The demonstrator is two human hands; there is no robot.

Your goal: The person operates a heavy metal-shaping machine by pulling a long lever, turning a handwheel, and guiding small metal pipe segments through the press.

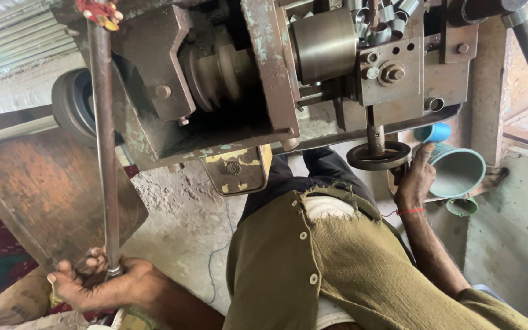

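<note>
Fingers of the left hand (102, 282) curl closed around the lower end of a long grey steel rod (105, 153) rising beside the rusty machine (264, 79), while the right hand (415, 179) grips its small dark round handwheel (378, 155).

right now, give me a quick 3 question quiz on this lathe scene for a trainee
1. True or false: the left hand grips the lower end of the long metal rod.
2. What does the right hand rest on? A) the teal cup B) the small black handwheel C) the stepped pulley
3. Fill in: curled metal ____ lie piled on top of the machine near the shiny cylinder.

Key
1. True: its fingers wrap the rod's bottom end.
2. B: the palm and fingers are at the handwheel; the teal cup sits just beyond, and the stepped pulley is far off to the left.
3. Shavings.
</note>
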